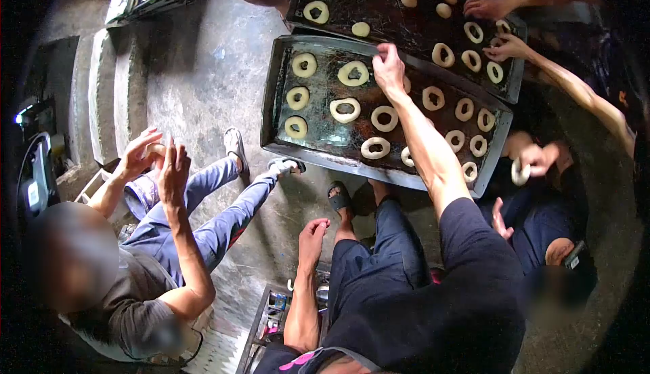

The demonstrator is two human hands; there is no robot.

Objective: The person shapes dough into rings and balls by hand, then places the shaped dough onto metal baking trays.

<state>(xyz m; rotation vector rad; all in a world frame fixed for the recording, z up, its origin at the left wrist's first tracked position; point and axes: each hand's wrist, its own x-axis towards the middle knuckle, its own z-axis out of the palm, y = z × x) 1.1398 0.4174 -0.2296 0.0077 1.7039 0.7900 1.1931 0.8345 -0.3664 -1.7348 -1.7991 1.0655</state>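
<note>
My right hand [388, 68] is over the far edge of the near metal tray [271, 96], its fingers curled; whether anything is inside them is hidden. A pale dough ring [353, 73] lies to its left, and others are partly covered by my forearm. More rings lie spread on the tray, among them a large one [344, 110] and a smaller one [376, 148]. My left hand [313, 238] hangs in the air below the tray, away from the dough, fingers bent together with nothing visible in them.
Behind is a second tray [518, 76] with rings and round dough pieces [408, 0]; another person's hands [506, 47] reach over it. A person at left holds a dough piece [157, 149] in both hands. Someone at right holds a ring [520, 172]. A rack [261, 320] stands below.
</note>
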